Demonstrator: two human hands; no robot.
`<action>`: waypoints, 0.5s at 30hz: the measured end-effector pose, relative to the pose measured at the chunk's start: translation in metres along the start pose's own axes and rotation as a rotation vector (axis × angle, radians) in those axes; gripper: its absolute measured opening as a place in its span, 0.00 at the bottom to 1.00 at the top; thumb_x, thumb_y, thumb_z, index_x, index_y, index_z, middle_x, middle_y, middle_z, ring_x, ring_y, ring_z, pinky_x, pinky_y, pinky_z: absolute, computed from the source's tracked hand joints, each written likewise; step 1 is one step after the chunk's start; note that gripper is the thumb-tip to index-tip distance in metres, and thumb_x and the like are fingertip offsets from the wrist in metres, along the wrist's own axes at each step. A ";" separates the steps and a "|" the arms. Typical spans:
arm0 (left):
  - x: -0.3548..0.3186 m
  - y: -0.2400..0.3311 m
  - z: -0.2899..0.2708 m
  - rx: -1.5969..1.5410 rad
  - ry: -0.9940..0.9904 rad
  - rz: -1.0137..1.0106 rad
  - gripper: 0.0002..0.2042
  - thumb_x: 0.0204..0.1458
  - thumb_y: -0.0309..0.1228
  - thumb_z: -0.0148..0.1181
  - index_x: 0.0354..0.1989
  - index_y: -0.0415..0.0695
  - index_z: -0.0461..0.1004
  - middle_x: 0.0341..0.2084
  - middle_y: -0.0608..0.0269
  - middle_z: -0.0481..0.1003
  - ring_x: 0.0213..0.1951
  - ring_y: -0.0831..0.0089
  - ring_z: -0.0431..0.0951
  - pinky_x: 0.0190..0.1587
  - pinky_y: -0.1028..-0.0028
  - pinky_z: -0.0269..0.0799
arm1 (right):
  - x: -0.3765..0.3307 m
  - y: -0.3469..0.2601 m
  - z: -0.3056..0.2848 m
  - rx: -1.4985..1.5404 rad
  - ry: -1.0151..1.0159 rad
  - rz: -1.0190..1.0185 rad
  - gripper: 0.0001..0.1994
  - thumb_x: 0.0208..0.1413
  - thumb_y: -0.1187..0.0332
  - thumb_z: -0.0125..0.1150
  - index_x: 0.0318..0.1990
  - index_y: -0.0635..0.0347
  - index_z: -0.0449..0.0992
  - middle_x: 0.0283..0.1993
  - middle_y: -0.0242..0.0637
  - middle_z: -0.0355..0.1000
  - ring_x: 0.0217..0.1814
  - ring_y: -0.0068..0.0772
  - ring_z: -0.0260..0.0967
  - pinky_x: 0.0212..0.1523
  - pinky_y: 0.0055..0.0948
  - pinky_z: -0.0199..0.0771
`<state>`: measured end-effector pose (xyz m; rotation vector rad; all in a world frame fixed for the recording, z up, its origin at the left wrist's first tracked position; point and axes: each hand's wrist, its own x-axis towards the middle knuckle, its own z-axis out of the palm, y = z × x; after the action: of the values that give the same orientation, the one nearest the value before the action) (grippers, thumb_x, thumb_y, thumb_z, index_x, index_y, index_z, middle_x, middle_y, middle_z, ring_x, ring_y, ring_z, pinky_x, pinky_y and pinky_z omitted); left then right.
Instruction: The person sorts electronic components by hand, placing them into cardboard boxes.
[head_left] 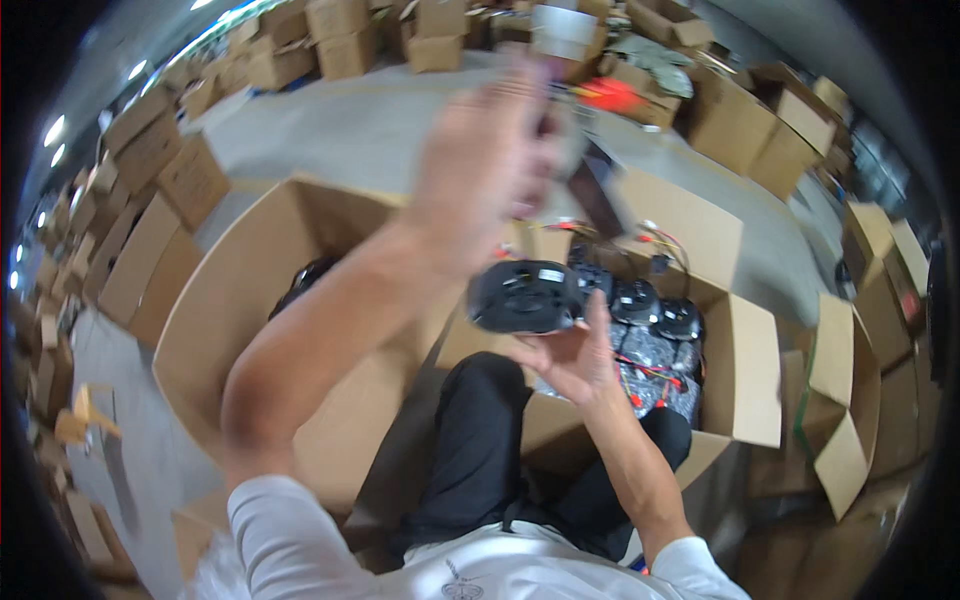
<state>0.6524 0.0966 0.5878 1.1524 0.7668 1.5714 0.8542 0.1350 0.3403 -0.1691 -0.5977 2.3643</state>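
Observation:
My right hand point(575, 362) holds up a rounded black plastic housing point(512, 318) with a small white label, its fingers under the near right edge. My left hand point(487, 150) is raised above and beyond the housing, smeared by motion. Its fingers look curled, but whether they grip anything cannot be made out. Just right of them, a blurred dark flat strip point(600, 190) hangs over the far side of an open carton point(755, 370). Inside that carton sit several similar black housings point(635, 300), with red-tipped wires and clear plastic wrapping point(655, 345) among them.
To the left stands a larger open carton point(225, 300) with a dark item point(305, 283) inside, partly behind my left arm. My knees point(480, 385) are against the cartons. Stacked boxes point(340, 40) line the far side; another open carton point(835, 390) is at right. A small yellowish stool point(85, 415) stands left.

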 end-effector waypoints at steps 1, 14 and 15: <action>-0.004 -0.006 0.004 -0.057 -0.043 -0.053 0.26 0.81 0.60 0.55 0.44 0.48 0.77 0.21 0.78 0.63 0.19 0.83 0.60 0.23 0.77 0.56 | -0.002 0.006 -0.010 0.110 0.049 0.008 0.50 0.67 0.29 0.72 0.85 0.53 0.68 0.81 0.54 0.72 0.80 0.60 0.74 0.62 0.63 0.96; -0.033 -0.058 -0.328 0.651 -0.259 0.213 0.21 0.81 0.47 0.62 0.61 0.37 0.84 0.42 0.62 0.87 0.48 0.74 0.86 0.56 0.68 0.83 | 0.124 0.104 -0.078 -0.117 0.694 -0.264 0.21 0.72 0.54 0.74 0.64 0.55 0.85 0.56 0.40 0.90 0.46 0.33 0.89 0.38 0.29 0.94; -0.032 -0.042 -0.388 0.812 -0.118 0.112 0.21 0.81 0.45 0.62 0.65 0.38 0.83 0.46 0.60 0.88 0.50 0.73 0.88 0.59 0.68 0.83 | 0.125 0.105 -0.062 -0.164 0.636 -0.317 0.21 0.73 0.55 0.73 0.62 0.61 0.86 0.54 0.41 0.90 0.44 0.34 0.89 0.40 0.29 0.95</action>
<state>0.3057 0.1039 0.4069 1.8709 1.3375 1.2778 0.7144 0.1697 0.2419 -0.8019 -0.4577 1.8114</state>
